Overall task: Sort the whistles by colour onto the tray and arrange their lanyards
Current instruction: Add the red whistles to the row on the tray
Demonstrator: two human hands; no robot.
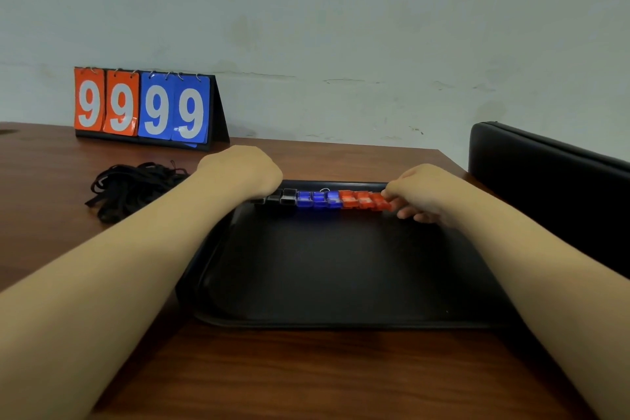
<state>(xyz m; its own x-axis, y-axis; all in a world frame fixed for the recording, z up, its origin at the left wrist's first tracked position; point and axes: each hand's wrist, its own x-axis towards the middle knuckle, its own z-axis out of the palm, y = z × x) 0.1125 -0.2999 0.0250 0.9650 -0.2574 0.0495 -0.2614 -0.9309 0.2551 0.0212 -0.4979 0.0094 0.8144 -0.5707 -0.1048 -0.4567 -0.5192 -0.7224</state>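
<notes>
9 whistles (324, 199) sit in a row along the far edge of the tray (341, 283), sorted black, blue, red. The left hand (243, 170) curls at the black end, grip hidden; the right hand (417, 193) pinches the rightmost red whistle (380, 202). They look light, hard and slippery, best nudged by their sides, while the limp lanyards (133, 186) lie piled at far left.

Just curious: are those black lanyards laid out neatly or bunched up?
Bunched up: the lanyards lie in a tangled heap on the table, left of the tray.

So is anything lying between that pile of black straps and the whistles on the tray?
Only the person's own left arm. The lanyards lie on the table left of the tray, and the left hand reaches across that gap to the black whistles. Otherwise nothing visible lies between them.
</notes>
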